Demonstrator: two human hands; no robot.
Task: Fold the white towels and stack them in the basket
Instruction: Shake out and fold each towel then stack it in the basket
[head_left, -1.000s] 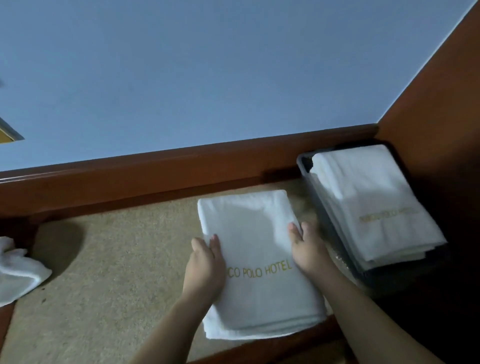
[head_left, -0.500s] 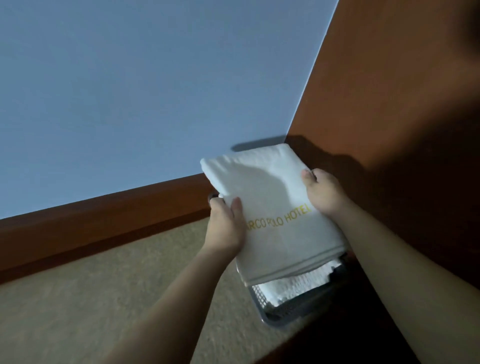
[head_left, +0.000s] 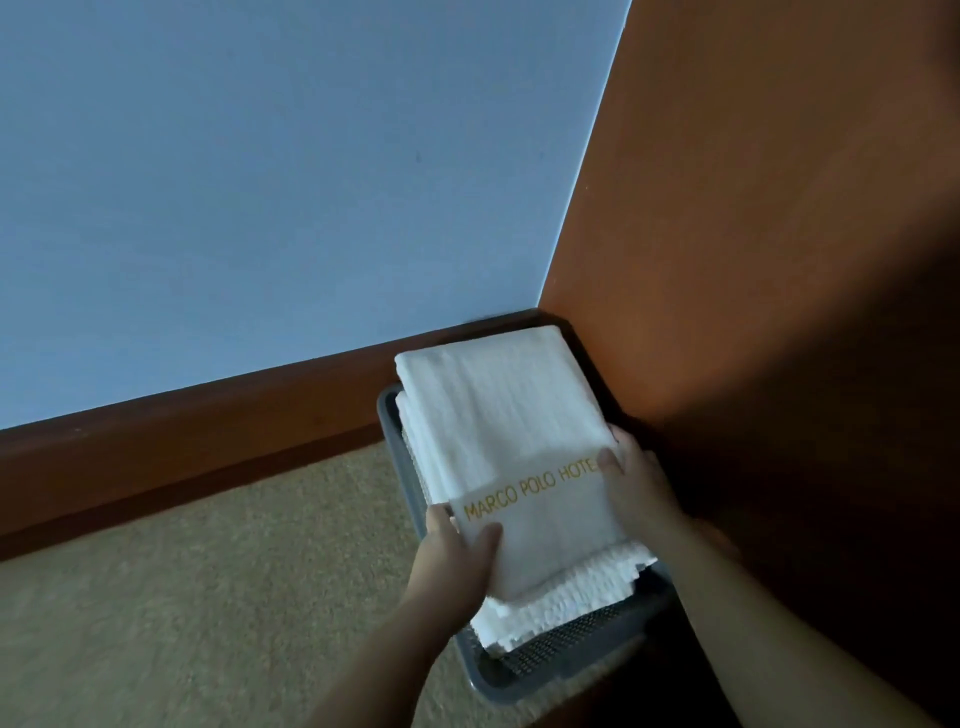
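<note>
A folded white towel (head_left: 509, 431) with gold "MARCO POLO HOTEL" lettering lies on top of the stack of folded white towels (head_left: 561, 603) in the grey mesh basket (head_left: 571, 660). My left hand (head_left: 457, 561) grips the towel's left near edge, thumb on top. At the right edge, by the lettering, my right hand (head_left: 634, 483) holds the same towel with its thumb on top. The basket sits in the corner, and its far part is hidden by the towels.
The basket stands on a beige carpeted surface (head_left: 208, 597), against a brown wooden baseboard (head_left: 208, 436) below a pale blue wall. An orange-brown wooden panel (head_left: 753, 234) rises close on the right of the basket.
Both hands lifted the folded towel off the carpet, carried it right and lowered it onto the stack in the basket. The view turned right toward the corner.
</note>
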